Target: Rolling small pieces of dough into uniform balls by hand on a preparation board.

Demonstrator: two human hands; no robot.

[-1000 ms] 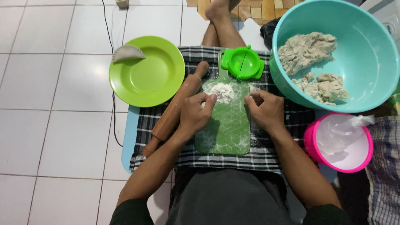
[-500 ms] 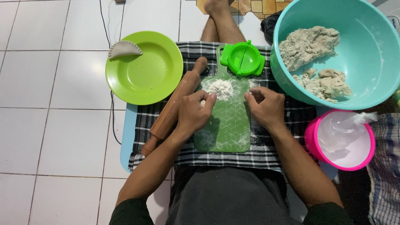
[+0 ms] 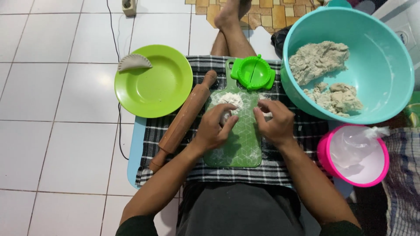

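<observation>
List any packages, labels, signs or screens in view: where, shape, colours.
No labels, signs or screens visible.
Clear plastic bag: crumpled, inside the round pink bowl, right of the right hand.

Both forearms reaching forward from the lower edge, converging toward the middle. Left hand (image 3: 214, 127) palm down, fingers curled inward, fingertips pinched together. Right hand (image 3: 273, 122) just beside, palm down, fingers bent, thumb tucked toward the left. Bare legs stretched ahead.
</observation>
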